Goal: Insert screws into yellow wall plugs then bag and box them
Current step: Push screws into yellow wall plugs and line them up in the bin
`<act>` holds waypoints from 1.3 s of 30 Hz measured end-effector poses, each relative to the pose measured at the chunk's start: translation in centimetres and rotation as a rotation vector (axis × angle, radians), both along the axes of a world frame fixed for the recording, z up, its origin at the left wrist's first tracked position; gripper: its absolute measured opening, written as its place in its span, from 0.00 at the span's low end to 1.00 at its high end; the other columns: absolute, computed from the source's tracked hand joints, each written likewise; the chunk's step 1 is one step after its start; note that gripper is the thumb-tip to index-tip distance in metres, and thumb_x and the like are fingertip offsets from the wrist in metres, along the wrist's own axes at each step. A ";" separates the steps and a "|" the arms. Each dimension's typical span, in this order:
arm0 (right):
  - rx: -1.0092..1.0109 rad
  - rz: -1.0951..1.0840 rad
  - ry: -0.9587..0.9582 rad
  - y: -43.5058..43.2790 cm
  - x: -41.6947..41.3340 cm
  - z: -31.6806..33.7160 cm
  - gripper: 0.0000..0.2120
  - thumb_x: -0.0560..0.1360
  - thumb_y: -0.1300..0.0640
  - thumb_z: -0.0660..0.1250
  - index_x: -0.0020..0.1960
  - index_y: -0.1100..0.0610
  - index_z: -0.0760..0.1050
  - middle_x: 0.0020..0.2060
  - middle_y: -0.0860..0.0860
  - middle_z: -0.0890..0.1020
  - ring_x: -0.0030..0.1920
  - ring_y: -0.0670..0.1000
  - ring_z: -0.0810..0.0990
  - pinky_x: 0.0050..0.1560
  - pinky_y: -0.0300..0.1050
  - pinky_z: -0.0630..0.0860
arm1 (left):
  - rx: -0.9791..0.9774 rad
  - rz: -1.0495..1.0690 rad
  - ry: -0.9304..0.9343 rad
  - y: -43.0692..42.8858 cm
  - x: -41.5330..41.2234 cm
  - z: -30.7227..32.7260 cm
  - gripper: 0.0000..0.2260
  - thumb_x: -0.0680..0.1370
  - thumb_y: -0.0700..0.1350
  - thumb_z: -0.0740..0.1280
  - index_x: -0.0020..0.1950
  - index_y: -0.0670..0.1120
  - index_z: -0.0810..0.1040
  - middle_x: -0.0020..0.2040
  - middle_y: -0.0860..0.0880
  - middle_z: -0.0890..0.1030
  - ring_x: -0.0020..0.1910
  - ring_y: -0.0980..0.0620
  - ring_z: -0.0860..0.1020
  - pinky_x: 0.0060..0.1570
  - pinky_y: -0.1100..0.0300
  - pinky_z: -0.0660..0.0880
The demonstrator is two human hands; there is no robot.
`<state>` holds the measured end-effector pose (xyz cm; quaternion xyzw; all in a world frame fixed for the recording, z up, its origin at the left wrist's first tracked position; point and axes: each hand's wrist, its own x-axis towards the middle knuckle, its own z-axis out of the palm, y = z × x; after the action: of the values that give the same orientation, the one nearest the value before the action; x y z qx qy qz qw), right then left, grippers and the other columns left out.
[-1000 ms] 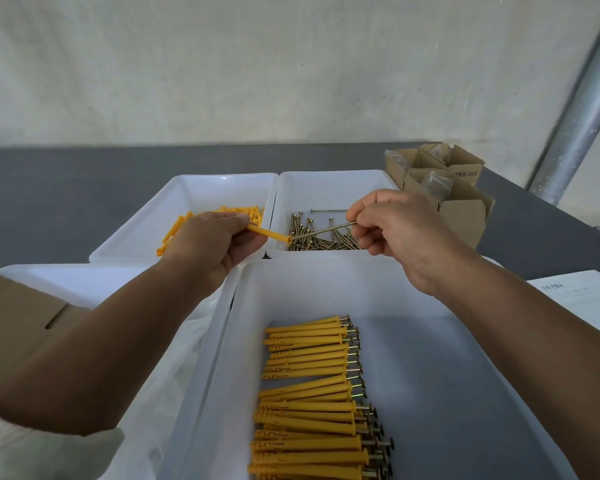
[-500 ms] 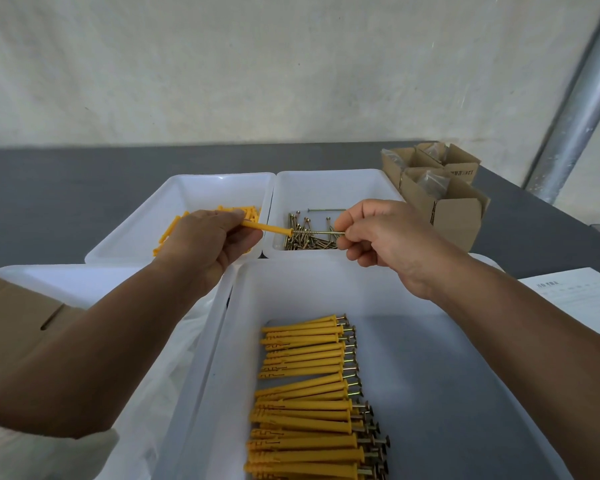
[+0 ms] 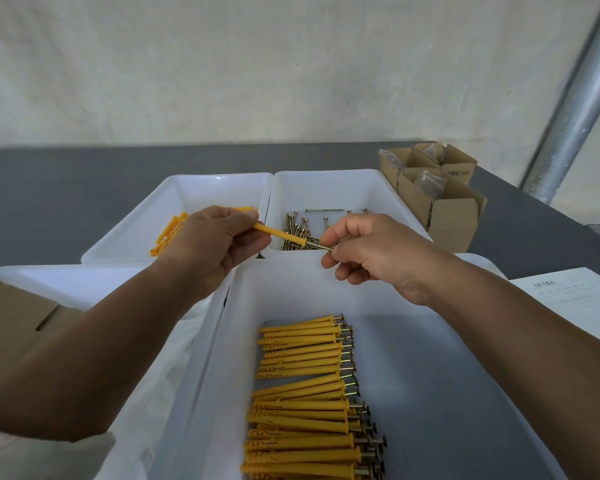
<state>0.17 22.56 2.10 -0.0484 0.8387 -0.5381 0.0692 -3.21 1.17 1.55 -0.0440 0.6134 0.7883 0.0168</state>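
The left hand (image 3: 219, 244) keeps a tight grip on a yellow plug (image 3: 280, 233). The right hand (image 3: 371, 252) pinches a screw (image 3: 316, 243) at the plug's end, over the screw tray (image 3: 326, 178).

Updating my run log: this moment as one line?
left hand: holds yellow plug | right hand: pinches screw, tip at plug | assembled plugs: near tray
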 end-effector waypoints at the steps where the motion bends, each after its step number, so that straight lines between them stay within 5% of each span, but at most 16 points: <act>1: 0.001 0.007 -0.007 0.0 0.0 0.0 0.11 0.77 0.66 0.63 0.51 0.52 0.79 0.41 0.49 0.86 0.34 0.43 0.82 0.37 0.38 0.77 | -0.010 -0.011 0.005 0.0 0.0 0.0 0.03 0.79 0.36 0.66 0.49 0.36 0.76 0.36 0.43 0.82 0.35 0.52 0.83 0.38 0.61 0.81; 17: 0.039 0.120 -0.054 -0.3 0.3 -0.3 0.05 0.77 0.57 0.68 0.52 0.53 0.80 0.42 0.51 0.84 0.34 0.46 0.82 0.33 0.36 0.76 | -0.151 -0.154 0.115 0.9 1.3 0.2 0.03 0.77 0.36 0.68 0.45 0.39 0.75 0.39 0.41 0.84 0.38 0.49 0.84 0.37 0.61 0.81; 29: 0.345 0.265 -0.127 0.0 0.8 -0.4 0.01 0.78 0.59 0.68 0.48 0.55 0.78 0.41 0.57 0.84 0.36 0.51 0.85 0.34 0.40 0.80 | -0.327 -0.066 0.198 0.2 0.9 0.5 0.04 0.76 0.36 0.70 0.42 0.41 0.78 0.38 0.44 0.82 0.40 0.48 0.83 0.41 0.58 0.82; 35: 0.657 0.406 -0.146 -0.5 1.4 -0.7 0.02 0.78 0.55 0.67 0.50 0.52 0.78 0.41 0.54 0.85 0.36 0.50 0.86 0.38 0.38 0.80 | -0.686 0.183 0.268 -1.1 -0.1 -0.2 0.02 0.74 0.40 0.71 0.42 0.45 0.80 0.38 0.45 0.83 0.40 0.48 0.82 0.48 0.50 0.82; 39: 0.827 0.459 -0.132 -1.3 1.7 -1.3 0.04 0.79 0.56 0.65 0.52 0.54 0.77 0.42 0.54 0.85 0.39 0.51 0.86 0.39 0.39 0.81 | -1.098 0.287 0.361 -1.9 -0.6 -0.7 0.02 0.74 0.45 0.69 0.42 0.52 0.80 0.38 0.56 0.81 0.43 0.55 0.79 0.37 0.65 0.71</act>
<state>1.85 21.23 0.79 -0.1666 0.9438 -0.1320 0.2529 -3.77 -0.68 0.86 0.0062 0.9124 0.3452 -0.2198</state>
